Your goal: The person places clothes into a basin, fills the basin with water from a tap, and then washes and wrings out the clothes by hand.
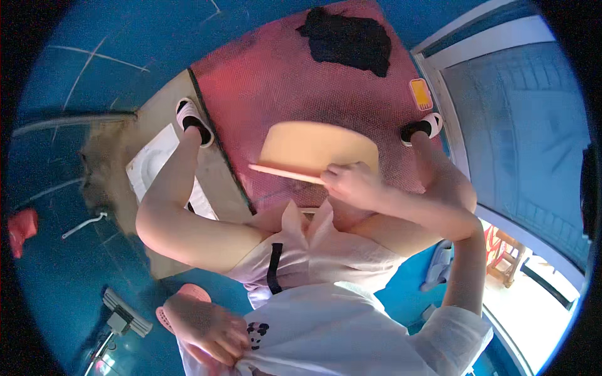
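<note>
A pale yellow basin [313, 145] is tilted on its side between my spread knees, over the red mat. My right hand [354, 185] is closed on its rim at the near right side. The basin's inside is turned away from sight. At the lower left, my left hand [212, 331] rests against my white T-shirt [326, 332], fingers curled into the cloth and slightly blurred. A pink slipper [193, 292] shows just beyond that hand. Farther off on the mat lies a crumpled black cloth [348, 42].
A red textured mat [251, 81] covers the floor ahead. A white squat toilet [150, 161] is at left, with a mop [125, 316] lower down. A yellow-and-white brush-like item [421, 94] lies near the sliding door [514, 119]. Grey slippers [438, 268] are by the doorway.
</note>
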{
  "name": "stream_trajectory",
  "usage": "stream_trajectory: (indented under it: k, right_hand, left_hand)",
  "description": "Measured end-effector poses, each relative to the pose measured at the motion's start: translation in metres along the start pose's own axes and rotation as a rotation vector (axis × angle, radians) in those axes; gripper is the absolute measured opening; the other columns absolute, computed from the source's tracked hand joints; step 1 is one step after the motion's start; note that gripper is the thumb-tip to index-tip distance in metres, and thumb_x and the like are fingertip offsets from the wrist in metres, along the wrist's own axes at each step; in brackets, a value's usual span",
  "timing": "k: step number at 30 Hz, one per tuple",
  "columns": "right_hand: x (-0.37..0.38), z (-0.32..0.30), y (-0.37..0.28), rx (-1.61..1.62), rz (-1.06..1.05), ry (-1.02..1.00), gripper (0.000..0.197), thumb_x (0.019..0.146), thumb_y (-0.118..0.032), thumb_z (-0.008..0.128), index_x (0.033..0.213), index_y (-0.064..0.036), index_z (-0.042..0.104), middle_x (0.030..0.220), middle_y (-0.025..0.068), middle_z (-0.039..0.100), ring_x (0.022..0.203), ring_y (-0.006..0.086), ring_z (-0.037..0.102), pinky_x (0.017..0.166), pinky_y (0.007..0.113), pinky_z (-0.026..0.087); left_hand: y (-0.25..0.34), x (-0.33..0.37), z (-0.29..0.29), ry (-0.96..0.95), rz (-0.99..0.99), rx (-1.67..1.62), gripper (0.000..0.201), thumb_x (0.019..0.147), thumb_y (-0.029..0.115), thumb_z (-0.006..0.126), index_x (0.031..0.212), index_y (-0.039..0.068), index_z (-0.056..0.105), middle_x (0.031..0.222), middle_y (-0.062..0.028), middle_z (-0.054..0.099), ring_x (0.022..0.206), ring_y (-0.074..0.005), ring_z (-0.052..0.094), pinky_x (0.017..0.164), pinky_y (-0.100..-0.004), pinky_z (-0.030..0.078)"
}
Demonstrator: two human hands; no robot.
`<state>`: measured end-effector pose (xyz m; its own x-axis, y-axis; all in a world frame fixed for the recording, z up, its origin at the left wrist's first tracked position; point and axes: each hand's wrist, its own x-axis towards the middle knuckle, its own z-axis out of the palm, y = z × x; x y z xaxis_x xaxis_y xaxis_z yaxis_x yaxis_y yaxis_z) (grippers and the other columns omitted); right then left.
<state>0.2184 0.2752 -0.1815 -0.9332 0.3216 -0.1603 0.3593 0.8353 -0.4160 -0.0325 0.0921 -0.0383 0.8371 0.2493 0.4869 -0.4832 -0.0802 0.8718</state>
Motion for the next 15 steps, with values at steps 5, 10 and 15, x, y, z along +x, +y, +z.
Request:
stream_trajectory:
  k: [5, 10, 15]
  right_hand:
    - [-0.006, 0.02, -0.009, -0.016, -0.109, 0.096, 0.015, 0.068, -0.017, 0.058, 0.07, -0.008, 0.047, 0.07, 0.0041, 0.05, 0.061, 0.02, 0.057, 0.052, 0.032, 0.048]
    - [-0.002, 0.013, -0.006, -0.137, -0.205, 0.166, 0.012, 0.065, -0.017, 0.057, 0.067, -0.0102, 0.047, 0.067, 0.0019, 0.049, 0.057, 0.0148, 0.056, 0.048, 0.03, 0.047]
    - [-0.014, 0.01, -0.003, -0.173, -0.26, 0.236, 0.011, 0.06, -0.017, 0.055, 0.062, -0.0119, 0.046, 0.064, -0.0005, 0.047, 0.051, 0.0112, 0.054, 0.044, 0.028, 0.045]
  left_hand:
    - [-0.044, -0.006, -0.045, 0.403, -0.421, 0.514, 0.034, 0.073, 0.021, 0.059, 0.101, 0.004, 0.049, 0.09, -0.0108, 0.05, 0.082, -0.0262, 0.051, 0.064, -0.0362, 0.041]
    - [-0.136, -0.04, -0.083, 0.548, -1.131, 1.277, 0.068, 0.067, 0.018, 0.062, 0.129, 0.022, 0.033, 0.131, -0.0142, 0.028, 0.122, -0.0344, 0.027, 0.092, -0.0462, 0.033]
    - [-0.158, -0.043, -0.085, 0.463, -0.888, 1.183, 0.07, 0.065, -0.003, 0.051, 0.125, 0.032, 0.038, 0.138, -0.0106, 0.019, 0.127, -0.0374, 0.013, 0.1, -0.0543, 0.015]
